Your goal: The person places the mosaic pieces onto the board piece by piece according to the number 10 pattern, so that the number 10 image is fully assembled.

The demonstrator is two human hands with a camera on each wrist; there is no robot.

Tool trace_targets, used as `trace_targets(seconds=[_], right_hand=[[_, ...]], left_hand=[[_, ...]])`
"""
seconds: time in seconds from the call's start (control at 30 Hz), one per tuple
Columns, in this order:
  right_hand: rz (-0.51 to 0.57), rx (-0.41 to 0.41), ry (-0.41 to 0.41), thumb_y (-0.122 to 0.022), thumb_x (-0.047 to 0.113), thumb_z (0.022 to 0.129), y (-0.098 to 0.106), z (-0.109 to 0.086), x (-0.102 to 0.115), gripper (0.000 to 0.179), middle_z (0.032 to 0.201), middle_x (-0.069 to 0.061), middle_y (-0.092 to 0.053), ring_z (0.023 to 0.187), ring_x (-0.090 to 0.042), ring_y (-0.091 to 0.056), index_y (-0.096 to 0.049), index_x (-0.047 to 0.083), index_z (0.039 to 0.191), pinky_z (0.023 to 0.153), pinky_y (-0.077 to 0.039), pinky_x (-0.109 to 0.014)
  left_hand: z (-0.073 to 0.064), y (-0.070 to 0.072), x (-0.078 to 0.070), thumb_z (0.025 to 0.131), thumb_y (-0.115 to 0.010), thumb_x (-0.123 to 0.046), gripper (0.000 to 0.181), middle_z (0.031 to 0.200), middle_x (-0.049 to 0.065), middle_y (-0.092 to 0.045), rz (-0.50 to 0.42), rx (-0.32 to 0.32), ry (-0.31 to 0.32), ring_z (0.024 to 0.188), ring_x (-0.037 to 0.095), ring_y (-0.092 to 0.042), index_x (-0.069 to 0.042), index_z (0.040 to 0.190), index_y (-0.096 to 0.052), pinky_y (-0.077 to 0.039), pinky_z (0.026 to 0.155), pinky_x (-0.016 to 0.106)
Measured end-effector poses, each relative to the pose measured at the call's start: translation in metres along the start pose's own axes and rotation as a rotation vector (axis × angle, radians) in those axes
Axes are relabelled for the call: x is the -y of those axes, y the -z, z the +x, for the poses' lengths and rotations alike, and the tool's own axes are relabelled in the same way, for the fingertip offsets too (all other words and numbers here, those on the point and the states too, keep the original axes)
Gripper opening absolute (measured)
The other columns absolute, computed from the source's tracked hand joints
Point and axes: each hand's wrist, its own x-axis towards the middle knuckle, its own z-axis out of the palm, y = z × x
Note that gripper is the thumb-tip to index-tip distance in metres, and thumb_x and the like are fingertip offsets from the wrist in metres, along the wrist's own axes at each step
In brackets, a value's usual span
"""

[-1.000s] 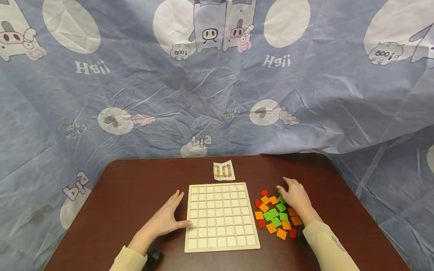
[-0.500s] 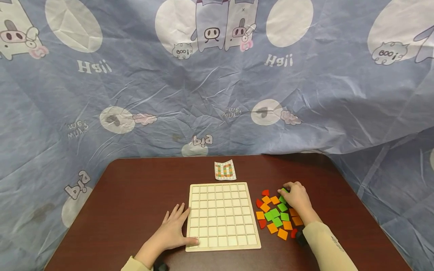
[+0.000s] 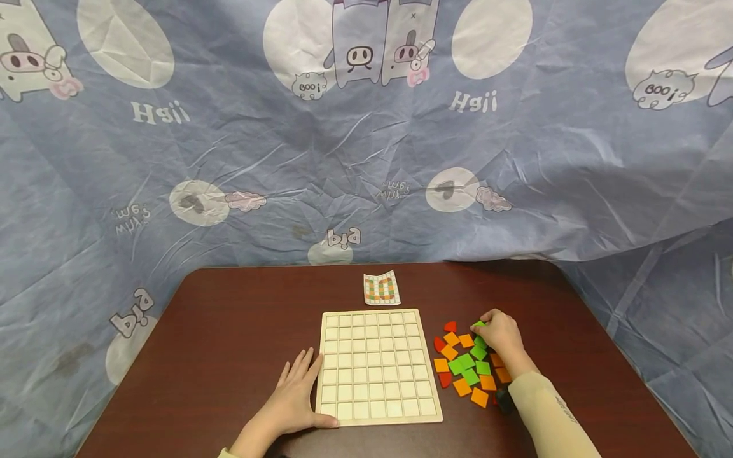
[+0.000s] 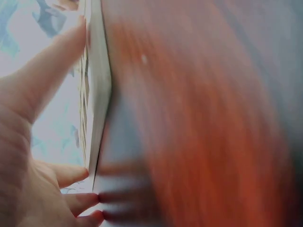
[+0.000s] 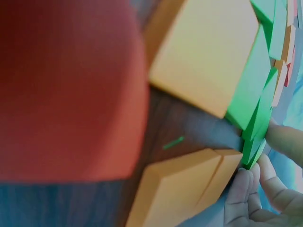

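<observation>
A pale wooden grid board (image 3: 378, 366) lies flat on the dark table. My left hand (image 3: 293, 399) spreads around its near left corner, thumb along the front edge and fingertips at the left side; the left wrist view shows the board's edge (image 4: 98, 90) between thumb and fingers. To the board's right, my right hand (image 3: 502, 335) pinches a green square tile (image 3: 479, 325) between thumb and fingers at the far end of a loose tile pile. In the right wrist view those fingers meet the green tile (image 5: 257, 153), close over other green tiles (image 5: 250, 80).
Several orange squares (image 3: 462, 387), green squares and red quarter-round pieces (image 3: 445, 380) lie scattered beside the board. A small card (image 3: 382, 289) with a coloured grid pattern lies beyond the board. Behind the table (image 3: 240, 312) hangs a blue printed cloth (image 3: 309, 159).
My left hand has come nearer, its thumb shifting from over the board's left side to the front edge. My right fingers have come down and pinched a green tile.
</observation>
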Motion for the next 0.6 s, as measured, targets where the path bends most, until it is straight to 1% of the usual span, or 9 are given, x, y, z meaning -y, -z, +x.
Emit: trace_targets(seconds=[0.17, 0.33, 0.47, 0.6], right_hand=[[0.013, 0.026, -0.043, -0.072, 0.020, 0.088, 0.002, 0.003, 0.001, 0.037, 0.109, -0.029, -0.062, 0.097, -0.041, -0.057, -0.063, -0.010, 0.107, 0.087, -0.050, -0.051], [0.039, 0.057, -0.066, -0.073, 0.019, 0.087, 0.005, 0.005, 0.002, 0.035, 0.107, -0.028, -0.061, 0.095, -0.039, -0.057, -0.062, -0.009, 0.104, 0.084, -0.051, -0.048], [0.083, 0.075, -0.062, -0.075, 0.018, 0.086, 0.006, 0.006, -0.002, 0.033, 0.100, -0.023, -0.063, 0.088, -0.033, -0.057, -0.060, -0.007, 0.103, 0.077, -0.051, -0.043], [0.149, 0.068, -0.035, -0.076, 0.017, 0.085, 0.006, 0.006, -0.008, 0.032, 0.093, -0.018, -0.065, 0.082, -0.028, -0.058, -0.060, -0.005, 0.103, 0.072, -0.050, -0.039]], left_hand=[[-0.001, -0.007, 0.003, 0.059, -0.084, -0.065, 0.129, 0.160, 0.030, -0.018, -0.002, -0.039, -0.008, 0.149, 0.048, -0.014, 0.002, 0.153, -0.028, -0.009, 0.114, 0.070], [-0.002, -0.013, 0.006, 0.061, -0.083, -0.065, 0.129, 0.161, 0.028, -0.013, -0.038, -0.039, 0.006, 0.151, 0.046, -0.009, 0.000, 0.155, -0.023, -0.003, 0.115, 0.069], [-0.002, -0.015, 0.006, 0.061, -0.082, -0.066, 0.129, 0.162, 0.028, -0.013, -0.048, -0.042, 0.015, 0.151, 0.046, -0.008, -0.002, 0.156, -0.021, -0.002, 0.115, 0.069], [-0.002, -0.016, 0.007, 0.062, -0.083, -0.065, 0.129, 0.162, 0.028, -0.014, -0.054, -0.046, 0.015, 0.151, 0.046, -0.008, -0.002, 0.156, -0.021, -0.002, 0.115, 0.069]])
